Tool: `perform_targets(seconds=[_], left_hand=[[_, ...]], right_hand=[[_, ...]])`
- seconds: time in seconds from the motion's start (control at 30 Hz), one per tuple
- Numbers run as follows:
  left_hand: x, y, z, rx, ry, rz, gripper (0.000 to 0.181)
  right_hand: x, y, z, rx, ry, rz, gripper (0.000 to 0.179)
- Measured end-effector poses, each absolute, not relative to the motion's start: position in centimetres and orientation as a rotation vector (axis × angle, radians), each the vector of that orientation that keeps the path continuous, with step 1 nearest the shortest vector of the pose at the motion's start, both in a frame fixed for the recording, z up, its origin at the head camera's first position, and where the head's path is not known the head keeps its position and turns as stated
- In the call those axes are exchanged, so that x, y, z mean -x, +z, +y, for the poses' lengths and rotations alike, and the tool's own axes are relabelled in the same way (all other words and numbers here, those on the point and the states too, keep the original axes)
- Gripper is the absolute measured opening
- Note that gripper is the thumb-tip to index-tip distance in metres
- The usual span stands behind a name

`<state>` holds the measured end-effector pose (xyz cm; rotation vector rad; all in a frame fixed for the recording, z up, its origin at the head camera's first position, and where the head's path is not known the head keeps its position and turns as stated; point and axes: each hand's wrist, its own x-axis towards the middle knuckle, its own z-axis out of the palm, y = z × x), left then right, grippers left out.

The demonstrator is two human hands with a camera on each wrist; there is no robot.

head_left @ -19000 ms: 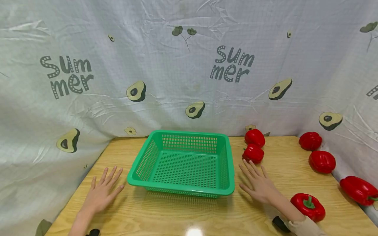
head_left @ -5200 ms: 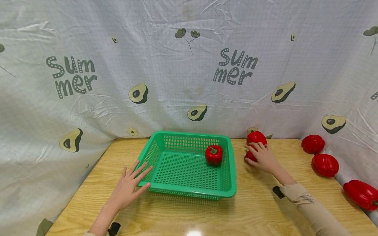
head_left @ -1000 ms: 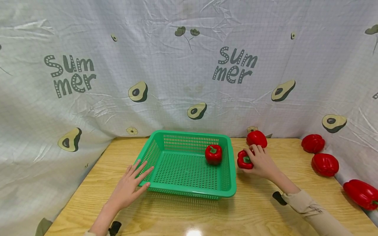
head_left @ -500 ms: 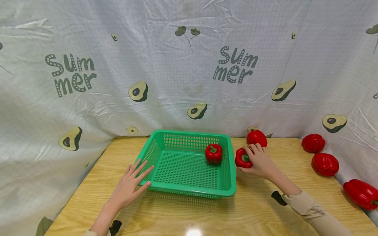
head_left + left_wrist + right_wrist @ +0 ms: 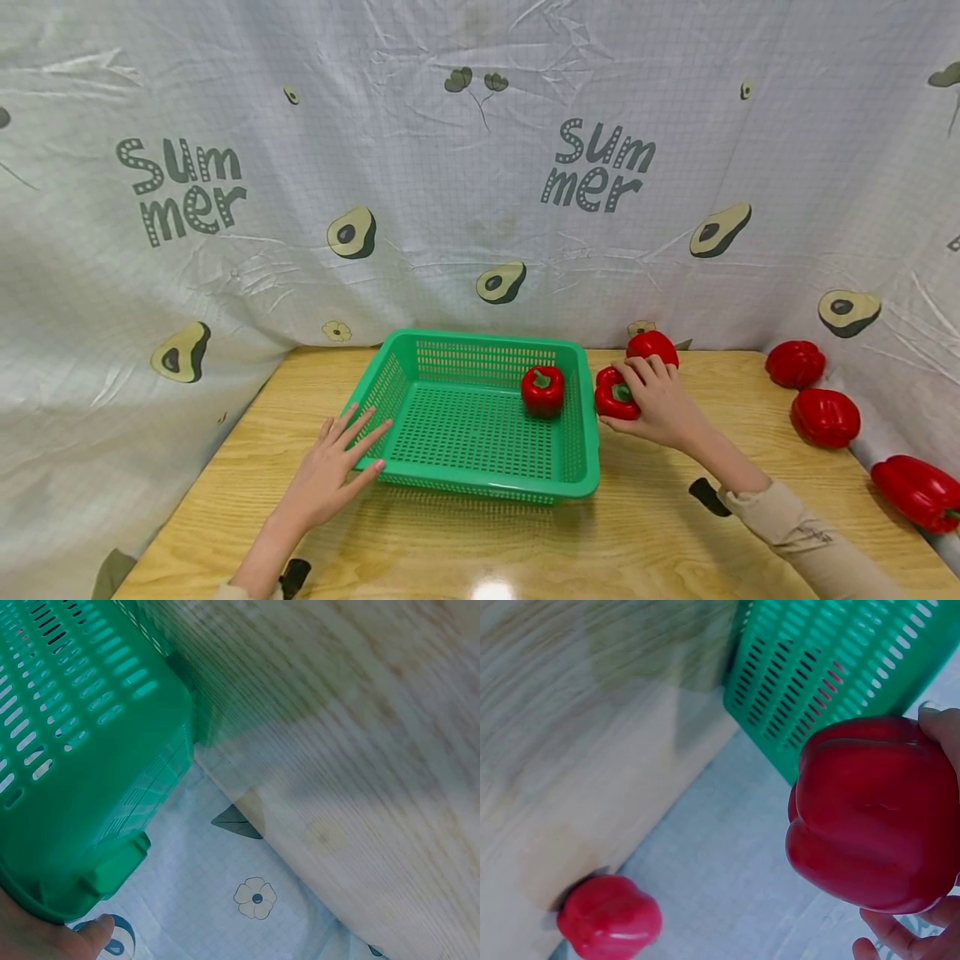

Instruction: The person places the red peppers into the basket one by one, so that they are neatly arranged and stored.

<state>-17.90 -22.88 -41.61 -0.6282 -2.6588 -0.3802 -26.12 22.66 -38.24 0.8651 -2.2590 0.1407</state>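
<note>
My right hand (image 5: 660, 407) grips a red bell pepper (image 5: 617, 394) just right of the green plastic basket (image 5: 480, 483), its green stem turned up towards the head camera. Fingers and thumb hold the same pepper from its sides in the right wrist view, with the basket wall behind it. My left hand (image 5: 322, 479) lies with spread, straight fingers on the basket's left front corner. A second red bell pepper (image 5: 542, 392) stands inside the basket at its right end, stem up. Behind my right hand, a third bell pepper (image 5: 652, 350) rests on the table by the cloth.
Several more red bell peppers lie along the table's right side: one at the back (image 5: 795, 364), one before it (image 5: 826, 418) and a long one (image 5: 917, 493) near the edge. A printed cloth (image 5: 420, 167) hangs behind the wooden table (image 5: 420, 558).
Over the last second my right hand has moved the gripped pepper slightly left and up, towards the basket's right rim. Earlier, another pepper came into the basket. My left hand has stayed still lately.
</note>
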Motion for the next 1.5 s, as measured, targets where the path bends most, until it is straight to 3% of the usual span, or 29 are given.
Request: perform_targets(seconds=[0.4,1.5], left_hand=[[17.9,-41.6,-22.8,0.627,-0.380,-2.653,0.052],[18.0,-41.7,-22.7,0.630,-0.385,-2.638,0.053]], right_hand=[[26.1,-36.7,21.7,-0.898,0.165,-2.232,0.073],[26.2,-35.8,17.5,-0.962,0.135,-2.237,0.073]])
